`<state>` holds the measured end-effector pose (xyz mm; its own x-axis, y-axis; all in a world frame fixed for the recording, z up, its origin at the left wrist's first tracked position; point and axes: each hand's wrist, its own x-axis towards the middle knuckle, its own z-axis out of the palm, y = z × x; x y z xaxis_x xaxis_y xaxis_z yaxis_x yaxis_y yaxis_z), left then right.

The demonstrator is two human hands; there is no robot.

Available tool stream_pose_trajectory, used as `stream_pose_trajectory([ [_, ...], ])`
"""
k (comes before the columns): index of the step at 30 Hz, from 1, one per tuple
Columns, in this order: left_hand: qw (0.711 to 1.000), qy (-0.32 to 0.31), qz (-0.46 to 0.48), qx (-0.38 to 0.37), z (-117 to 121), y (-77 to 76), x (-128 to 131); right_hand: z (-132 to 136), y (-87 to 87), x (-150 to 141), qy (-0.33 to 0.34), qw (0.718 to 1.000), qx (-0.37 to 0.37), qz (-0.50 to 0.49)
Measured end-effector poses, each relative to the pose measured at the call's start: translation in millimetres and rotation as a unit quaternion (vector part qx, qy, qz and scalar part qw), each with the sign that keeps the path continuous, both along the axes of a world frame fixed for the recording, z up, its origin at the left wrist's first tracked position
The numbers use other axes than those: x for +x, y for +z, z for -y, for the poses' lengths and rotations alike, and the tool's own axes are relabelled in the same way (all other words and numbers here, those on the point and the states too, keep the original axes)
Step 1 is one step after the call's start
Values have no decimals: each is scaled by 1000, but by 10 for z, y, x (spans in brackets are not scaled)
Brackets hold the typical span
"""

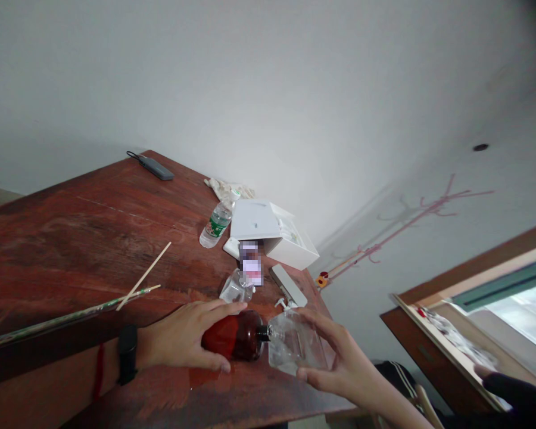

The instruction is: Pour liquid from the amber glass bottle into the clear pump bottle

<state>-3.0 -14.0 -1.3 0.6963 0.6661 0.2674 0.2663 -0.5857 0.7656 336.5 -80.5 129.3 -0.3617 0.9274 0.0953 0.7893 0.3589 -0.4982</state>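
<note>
My left hand (194,336), with a black band on the wrist, is wrapped round an amber bottle (239,336) tilted over the table. Its dark threaded neck points right, at the clear square bottle (295,342) gripped between the thumb and fingers of my right hand (333,357). The neck meets or overlaps the near side of the clear bottle; whether it is inside the mouth I cannot tell. A white pump top (286,304) shows just behind the clear bottle. Another clear bottle (236,287) stands beyond my left fingertips.
On the wooden table (93,238) are a labelled water bottle (217,223), an open white box (256,220), a phone with a lit screen (251,265), a pale slim case (289,285), chopsticks (145,274) and a grey device (157,168). A dark sleeve (518,390) shows at right.
</note>
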Motion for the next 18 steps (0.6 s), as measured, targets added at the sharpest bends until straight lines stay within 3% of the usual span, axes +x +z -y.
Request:
stream_pose_trajectory([
  [8,1000,-6,-4,-15,-4,60,-1,3,54,-28,6,1000,-1,8],
  [18,1000,-6,-8,-14,-7,60,1,26,-35,114,-17,999,12,30],
])
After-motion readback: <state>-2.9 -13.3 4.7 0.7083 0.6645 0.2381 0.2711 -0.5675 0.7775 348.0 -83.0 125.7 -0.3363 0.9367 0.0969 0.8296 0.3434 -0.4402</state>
